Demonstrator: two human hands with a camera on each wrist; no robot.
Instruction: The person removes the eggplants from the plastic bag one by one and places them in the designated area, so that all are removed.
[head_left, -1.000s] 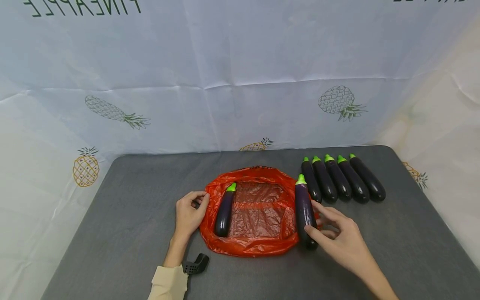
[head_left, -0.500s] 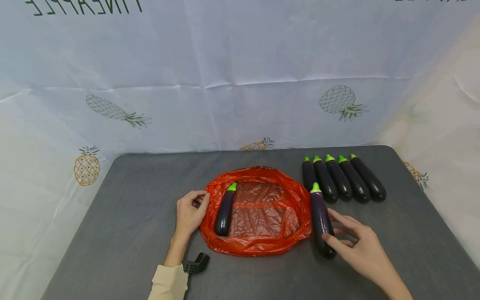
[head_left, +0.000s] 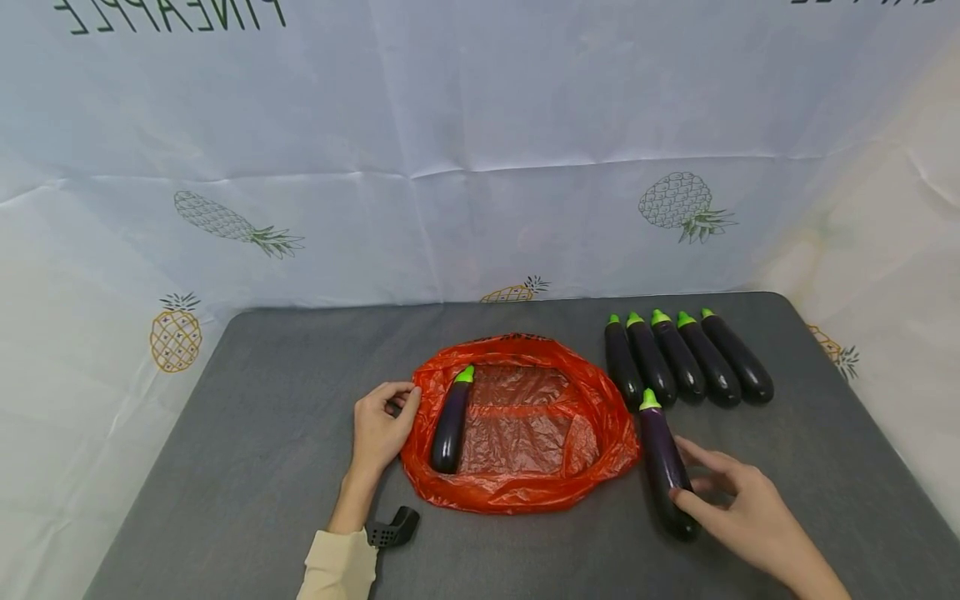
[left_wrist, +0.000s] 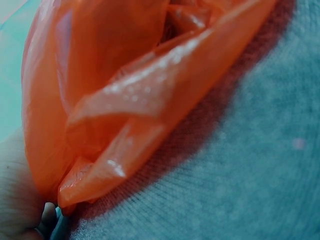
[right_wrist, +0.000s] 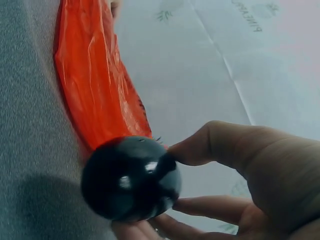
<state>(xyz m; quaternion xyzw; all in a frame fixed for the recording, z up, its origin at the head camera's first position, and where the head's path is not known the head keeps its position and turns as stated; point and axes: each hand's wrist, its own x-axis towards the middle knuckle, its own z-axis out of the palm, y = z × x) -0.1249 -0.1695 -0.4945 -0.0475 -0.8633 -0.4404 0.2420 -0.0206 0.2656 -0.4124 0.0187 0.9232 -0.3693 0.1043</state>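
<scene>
A red plastic bag [head_left: 525, 492] lies with its mouth spread wide in the middle of the table. Inside it, at the left, rests one eggplant [head_left: 450, 425] with a green cap. My left hand [head_left: 381, 423] pinches the bag's left rim between thumb and fingers; the left wrist view shows the gathered plastic [left_wrist: 115, 130] there. To the right of the bag, my right hand [head_left: 738, 508] grips another eggplant [head_left: 666, 475] near its thick end, cap pointing away. In the right wrist view the round dark end of this eggplant [right_wrist: 130, 180] sits between thumb and fingers.
Several eggplants [head_left: 678, 360] lie side by side at the back right, caps toward the far edge. The dark grey table [head_left: 315, 350] ends at a white cloth [head_left: 480, 225] printed with pineapples. A black wrist device [head_left: 393, 528] sits by the left sleeve.
My right hand has moved right and toward me with its eggplant, from over the bag's right rim to beside it. The bag's right rim has widened outward. The left hand keeps its place.
</scene>
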